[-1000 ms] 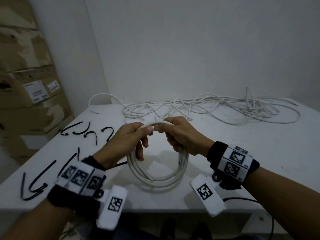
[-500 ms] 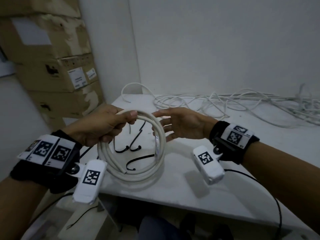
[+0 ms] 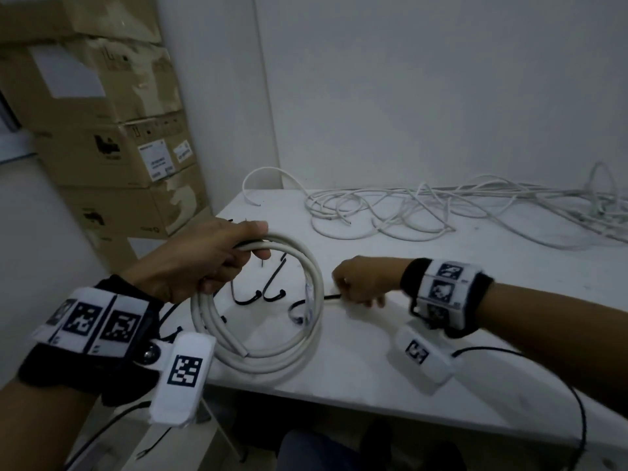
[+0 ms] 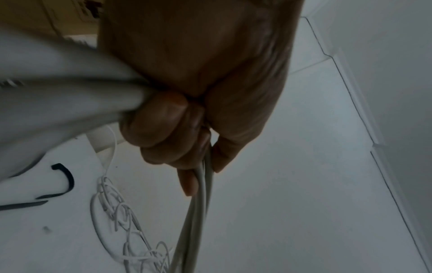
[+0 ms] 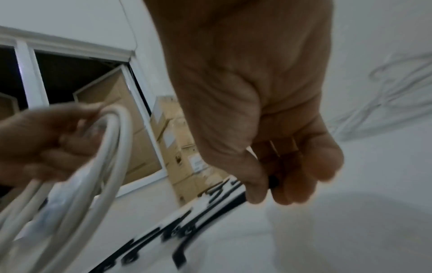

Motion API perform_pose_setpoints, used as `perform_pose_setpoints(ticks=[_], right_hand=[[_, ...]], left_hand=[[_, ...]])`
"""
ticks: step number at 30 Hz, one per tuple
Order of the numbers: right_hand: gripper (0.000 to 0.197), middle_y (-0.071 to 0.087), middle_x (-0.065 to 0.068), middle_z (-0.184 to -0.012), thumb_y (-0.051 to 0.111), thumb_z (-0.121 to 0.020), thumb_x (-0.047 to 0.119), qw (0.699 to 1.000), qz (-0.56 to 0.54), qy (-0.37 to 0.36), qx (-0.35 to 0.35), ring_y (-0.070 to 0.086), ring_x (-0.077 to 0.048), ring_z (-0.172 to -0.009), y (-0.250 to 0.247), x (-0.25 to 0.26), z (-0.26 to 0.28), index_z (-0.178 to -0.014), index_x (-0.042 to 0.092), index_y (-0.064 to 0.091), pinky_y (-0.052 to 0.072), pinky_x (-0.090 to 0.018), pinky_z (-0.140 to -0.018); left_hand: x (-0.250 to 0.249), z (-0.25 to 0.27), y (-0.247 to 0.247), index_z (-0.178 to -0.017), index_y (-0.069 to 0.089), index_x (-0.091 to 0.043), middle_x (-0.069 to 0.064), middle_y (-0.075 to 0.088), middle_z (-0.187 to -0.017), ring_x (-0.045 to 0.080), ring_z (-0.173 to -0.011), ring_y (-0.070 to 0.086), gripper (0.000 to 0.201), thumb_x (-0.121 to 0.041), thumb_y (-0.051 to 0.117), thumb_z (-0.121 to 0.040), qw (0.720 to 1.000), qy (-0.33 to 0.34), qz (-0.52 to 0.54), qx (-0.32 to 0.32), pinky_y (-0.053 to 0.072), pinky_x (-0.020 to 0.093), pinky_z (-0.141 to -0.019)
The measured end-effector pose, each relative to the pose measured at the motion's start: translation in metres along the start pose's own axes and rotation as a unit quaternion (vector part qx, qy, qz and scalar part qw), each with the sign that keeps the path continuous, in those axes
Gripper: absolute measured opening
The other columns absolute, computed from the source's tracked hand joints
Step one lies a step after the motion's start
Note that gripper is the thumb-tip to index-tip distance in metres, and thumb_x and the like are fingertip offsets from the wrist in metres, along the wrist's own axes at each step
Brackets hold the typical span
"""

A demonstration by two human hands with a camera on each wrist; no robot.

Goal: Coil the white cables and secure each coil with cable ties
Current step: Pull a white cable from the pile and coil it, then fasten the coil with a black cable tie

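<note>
My left hand (image 3: 217,256) grips the top of a coil of white cable (image 3: 272,355), which hangs upright above the table's front left. In the left wrist view the fingers (image 4: 163,129) curl round the bundled strands (image 4: 198,212). My right hand (image 3: 356,283) is down at the table just right of the coil and pinches one end of a black cable tie (image 3: 302,305); the right wrist view shows thumb and fingers (image 5: 271,184) closed on the black tie (image 5: 224,205). More black ties (image 3: 258,294) lie behind the coil.
A tangle of loose white cables (image 3: 441,212) sprawls along the back of the white table (image 3: 509,317) by the wall. Stacked cardboard boxes (image 3: 112,147) stand left of the table. A black lead (image 3: 574,402) hangs from my right wrist over the front edge.
My right hand let go of the coil and dropped to the table, where it pinched a black tie. My left hand keeps the coil, now further left. The view swung left.
</note>
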State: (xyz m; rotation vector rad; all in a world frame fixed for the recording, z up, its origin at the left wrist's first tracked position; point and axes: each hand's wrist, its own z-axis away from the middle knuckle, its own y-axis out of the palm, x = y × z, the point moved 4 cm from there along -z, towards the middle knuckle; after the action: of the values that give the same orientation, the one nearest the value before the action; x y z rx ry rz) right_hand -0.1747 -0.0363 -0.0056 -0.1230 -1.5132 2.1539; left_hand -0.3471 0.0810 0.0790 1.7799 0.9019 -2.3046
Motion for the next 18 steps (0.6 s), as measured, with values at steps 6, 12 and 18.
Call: perform_pose_setpoints(ticks=[6,12,18], right_hand=[[0.013,0.060,-0.004,-0.073,0.056,-0.083,0.008,0.984,0.077,0.155,-0.030,0.053,-0.014,-0.051,-0.052,-0.117,0.092,-0.078,0.019,0.061,0.045,-0.020,-0.047],[0.035,0.059,-0.007,-0.112,0.058,-0.089,0.014,0.980,0.006,0.197,-0.039,0.061,-0.027,-0.093,-0.013,-0.169,0.119,-0.123,0.023,0.053,0.051,-0.031,-0.075],[0.047,0.070,-0.012,-0.080,0.039,-0.097,0.048,0.947,-0.135,0.269,-0.109,0.062,-0.022,-0.050,0.022,-0.167,0.177,-0.096,0.003,0.056,0.046,-0.023,-0.042]], left_hand=[[-0.021,-0.021,0.051,-0.086,0.067,-0.001,-0.005,0.030,-0.047,0.009,-0.039,0.021,0.044,-0.041,0.051,-0.096,0.999,0.025,-0.034,0.000,0.016,0.016,-0.036],[-0.050,-0.045,0.120,-0.088,0.067,0.000,-0.006,0.032,-0.046,0.008,-0.037,0.023,0.045,-0.041,0.051,-0.096,0.996,0.047,-0.057,0.041,0.017,0.017,-0.035],[-0.060,-0.059,0.151,-0.089,0.068,0.002,-0.006,0.033,-0.045,0.009,-0.038,0.024,0.046,-0.041,0.051,-0.096,0.995,0.058,-0.060,0.045,0.018,0.017,-0.036]])
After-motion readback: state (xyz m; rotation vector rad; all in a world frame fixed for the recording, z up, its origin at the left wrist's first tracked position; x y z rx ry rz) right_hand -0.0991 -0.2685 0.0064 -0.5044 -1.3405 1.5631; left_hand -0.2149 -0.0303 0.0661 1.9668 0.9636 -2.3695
